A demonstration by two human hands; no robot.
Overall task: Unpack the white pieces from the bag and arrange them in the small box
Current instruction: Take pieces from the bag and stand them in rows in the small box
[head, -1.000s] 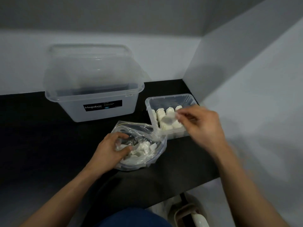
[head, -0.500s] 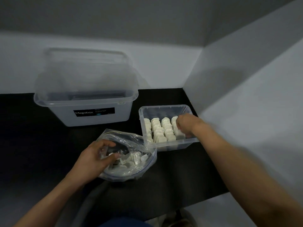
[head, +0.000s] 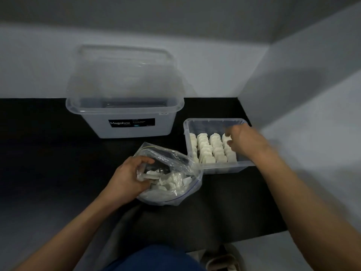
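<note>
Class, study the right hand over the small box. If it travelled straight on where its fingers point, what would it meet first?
Most likely the white pieces standing in rows in the small box, though the right hand's height above them is unclear.

Pieces (head: 213, 147) are white, bag (head: 175, 159) clear, tabletop (head: 48, 143) black.
</note>
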